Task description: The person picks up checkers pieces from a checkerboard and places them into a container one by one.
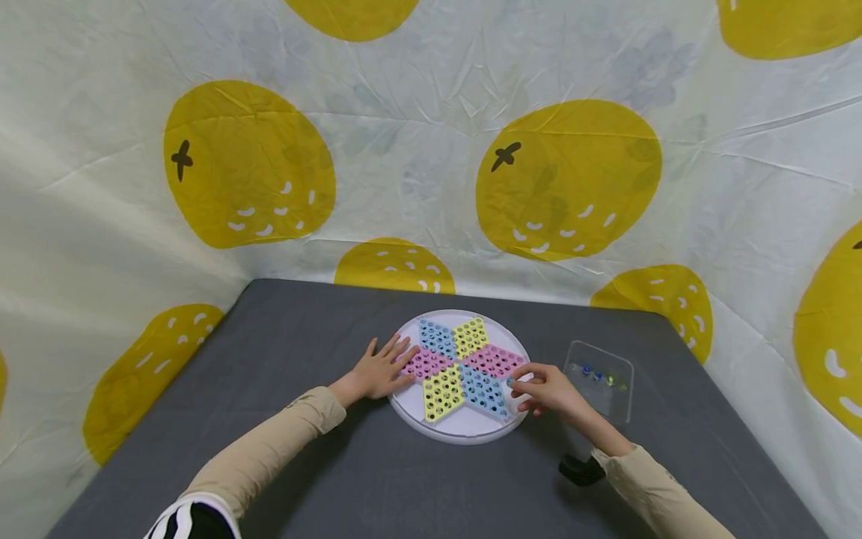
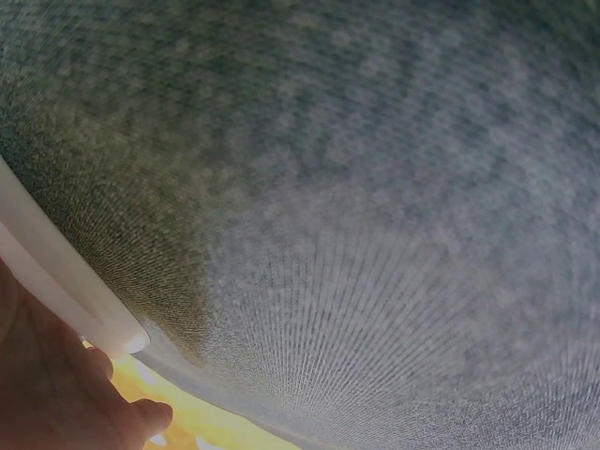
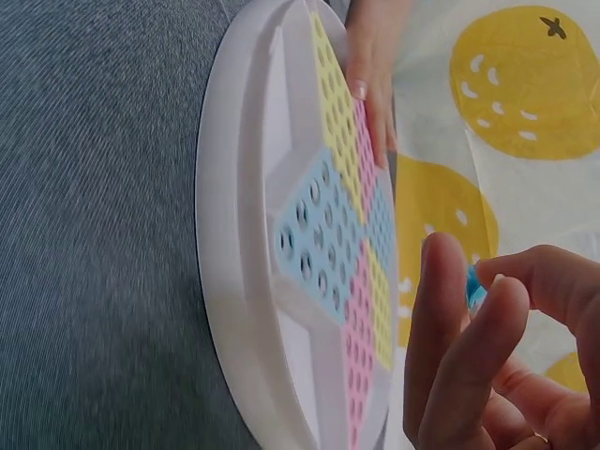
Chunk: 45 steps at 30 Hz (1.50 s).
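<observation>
A round white Chinese checkers board (image 1: 412,408) lies on the grey table, its star of holes in blue, yellow and pink. My left hand (image 1: 382,370) rests on the board's left rim with fingers spread over the pink point. At the right edge, my right hand (image 1: 548,389) pinches a blue marble (image 3: 475,286) between thumb and fingers, just above the board near the near-right blue point. In the right wrist view the marble shows between the fingertips. The left wrist view holds mostly table cloth, the board's rim (image 2: 66,258) and part of the left hand (image 2: 66,394).
To the right stands a clear plastic tray (image 1: 616,410) with several marbles (image 1: 598,376), blue and yellow-green. A black object (image 1: 582,470) is at the right wrist. A white curtain (image 1: 404,172) with yellow fruit prints hangs behind the dark grey table (image 1: 323,322).
</observation>
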Available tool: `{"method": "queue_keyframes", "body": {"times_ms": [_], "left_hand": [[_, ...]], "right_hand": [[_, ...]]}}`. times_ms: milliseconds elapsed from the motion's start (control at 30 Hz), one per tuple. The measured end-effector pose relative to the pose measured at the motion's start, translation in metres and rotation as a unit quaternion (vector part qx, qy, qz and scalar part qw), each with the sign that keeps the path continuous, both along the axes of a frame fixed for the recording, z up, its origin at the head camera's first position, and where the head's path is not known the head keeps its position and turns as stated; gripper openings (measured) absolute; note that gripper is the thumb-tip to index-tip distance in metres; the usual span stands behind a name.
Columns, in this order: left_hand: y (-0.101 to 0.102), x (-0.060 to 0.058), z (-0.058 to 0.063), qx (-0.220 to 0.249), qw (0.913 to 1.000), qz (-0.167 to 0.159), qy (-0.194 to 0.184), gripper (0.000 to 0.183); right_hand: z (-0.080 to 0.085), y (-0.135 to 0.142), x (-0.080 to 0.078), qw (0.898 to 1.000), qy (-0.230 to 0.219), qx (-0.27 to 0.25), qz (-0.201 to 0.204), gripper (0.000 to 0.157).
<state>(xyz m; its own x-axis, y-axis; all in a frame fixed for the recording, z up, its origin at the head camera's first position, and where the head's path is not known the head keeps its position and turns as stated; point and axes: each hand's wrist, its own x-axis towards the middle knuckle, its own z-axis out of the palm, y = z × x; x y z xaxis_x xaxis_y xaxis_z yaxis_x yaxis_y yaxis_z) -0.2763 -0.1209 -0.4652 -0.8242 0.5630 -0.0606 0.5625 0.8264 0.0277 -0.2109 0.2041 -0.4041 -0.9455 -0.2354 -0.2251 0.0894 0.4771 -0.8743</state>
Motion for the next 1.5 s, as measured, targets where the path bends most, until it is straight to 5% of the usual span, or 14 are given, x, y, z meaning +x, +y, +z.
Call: {"method": "queue_keyframes", "body": {"times_ms": [1233,1500], "left_hand": [[0.001,-0.001,-0.002,-0.01,0.9999,0.011,-0.009,0.063],[0.0,-0.002,-0.005,-0.01,0.9998,0.01,-0.011,0.064]], "right_hand": [[0.02,0.108,0.037,0.998,-0.001,0.018,-0.059,0.048],[0.018,0.119,0.036,0.997,-0.004,0.019,-0.077,0.035]]}}
